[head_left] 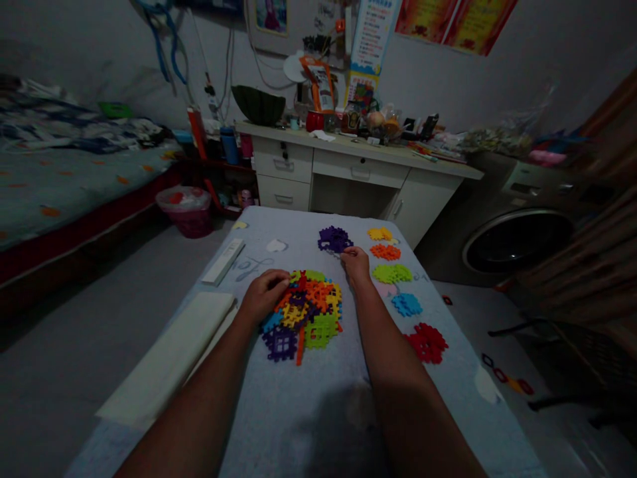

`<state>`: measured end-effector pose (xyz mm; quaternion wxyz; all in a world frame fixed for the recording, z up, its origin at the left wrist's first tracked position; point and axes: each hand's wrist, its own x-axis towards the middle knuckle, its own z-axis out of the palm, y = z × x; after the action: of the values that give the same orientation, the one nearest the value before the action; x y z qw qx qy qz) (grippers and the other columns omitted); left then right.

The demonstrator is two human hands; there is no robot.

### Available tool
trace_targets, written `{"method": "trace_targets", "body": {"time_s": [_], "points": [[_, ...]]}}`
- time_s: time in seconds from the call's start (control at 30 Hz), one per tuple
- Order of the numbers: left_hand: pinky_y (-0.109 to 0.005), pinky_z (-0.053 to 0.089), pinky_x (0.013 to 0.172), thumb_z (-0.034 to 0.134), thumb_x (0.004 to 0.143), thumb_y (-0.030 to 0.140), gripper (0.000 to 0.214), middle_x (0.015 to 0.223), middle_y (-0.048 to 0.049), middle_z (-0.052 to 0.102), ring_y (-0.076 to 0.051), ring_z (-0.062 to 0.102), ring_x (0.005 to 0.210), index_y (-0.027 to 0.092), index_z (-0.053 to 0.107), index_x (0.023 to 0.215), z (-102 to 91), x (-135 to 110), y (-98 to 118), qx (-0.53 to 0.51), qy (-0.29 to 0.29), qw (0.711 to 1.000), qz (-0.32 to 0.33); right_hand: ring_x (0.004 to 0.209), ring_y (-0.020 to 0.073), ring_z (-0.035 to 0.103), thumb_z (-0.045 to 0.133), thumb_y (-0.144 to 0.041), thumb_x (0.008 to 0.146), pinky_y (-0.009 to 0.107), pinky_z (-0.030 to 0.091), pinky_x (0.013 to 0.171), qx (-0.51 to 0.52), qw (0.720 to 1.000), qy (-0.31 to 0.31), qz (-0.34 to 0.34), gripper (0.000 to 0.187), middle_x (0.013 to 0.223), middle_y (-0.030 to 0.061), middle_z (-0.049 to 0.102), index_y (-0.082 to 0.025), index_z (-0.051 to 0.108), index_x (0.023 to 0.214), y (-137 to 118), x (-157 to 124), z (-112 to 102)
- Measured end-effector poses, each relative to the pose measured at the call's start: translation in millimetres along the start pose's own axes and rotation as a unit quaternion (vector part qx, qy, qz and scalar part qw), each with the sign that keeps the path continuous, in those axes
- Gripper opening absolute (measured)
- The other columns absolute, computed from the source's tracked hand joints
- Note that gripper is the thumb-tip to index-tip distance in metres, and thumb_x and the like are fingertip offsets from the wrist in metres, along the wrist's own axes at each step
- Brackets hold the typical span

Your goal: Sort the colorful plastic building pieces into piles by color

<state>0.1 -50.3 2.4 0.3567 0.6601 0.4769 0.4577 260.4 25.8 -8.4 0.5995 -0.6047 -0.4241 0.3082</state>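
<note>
A mixed heap of colourful plastic interlocking building pieces [294,315] lies in the middle of the cloth-covered table. At its upper left edge is my left hand [265,295], fingers bent and closed together against the pieces; what they grip, if anything, is hidden. Farther back, my right hand [356,265] pinches at the near right edge of a purple pile [334,239]; whatever is between its fingertips is too small to name. Sorted piles run down the right side: yellow [380,234], orange [385,252], green [392,273], blue [407,304] and red [428,343].
On the table's left lie a long white box [223,261] and a folded pale sheet [172,358]. Beyond the table stands a cluttered white desk [286,159], with a washing machine [497,219] to its right. A pink bin [186,216] and a bed [74,172] are at left.
</note>
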Motion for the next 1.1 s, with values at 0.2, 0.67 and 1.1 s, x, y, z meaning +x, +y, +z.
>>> {"method": "trace_targets", "body": {"time_s": [0.2,0.67,1.1], "points": [[-0.039,0.05,0.09,0.062,0.078,0.044,0.029,0.101,-0.0082,0.07,-0.025,0.065,0.097,0.018,0.07,0.088,0.2,-1,5,0.008,0.0,1.0,-0.003,0.064,0.0155,0.055,0.061,-0.027,0.06,0.026,0.044,0.062,-0.088,0.995,0.007,-0.043,0.014,0.066,-0.0024,0.06,-0.021,0.056,0.071,2,15,18],[-0.04,0.05,0.091,0.06,0.081,0.041,0.026,0.103,-0.0077,0.068,-0.024,0.065,0.098,0.019,0.07,0.092,0.6,-2,-1,0.02,-0.002,1.0,0.006,0.089,0.0205,0.067,0.056,-0.02,0.072,0.031,0.05,0.088,-0.212,0.97,-0.063,-0.098,0.022,0.093,0.0057,0.075,-0.019,0.072,0.087,-8,5,17],[-0.039,0.047,0.099,0.06,0.078,0.036,0.026,0.11,-0.0072,0.064,-0.024,0.061,0.107,0.021,0.07,0.096,0.2,-2,4,0.015,0.03,0.999,0.008,0.071,0.015,0.061,0.076,-0.025,0.066,0.026,0.048,0.068,-0.205,0.898,-0.378,-0.093,0.015,0.077,0.0,0.07,-0.019,0.073,0.08,-51,-3,1]]}}
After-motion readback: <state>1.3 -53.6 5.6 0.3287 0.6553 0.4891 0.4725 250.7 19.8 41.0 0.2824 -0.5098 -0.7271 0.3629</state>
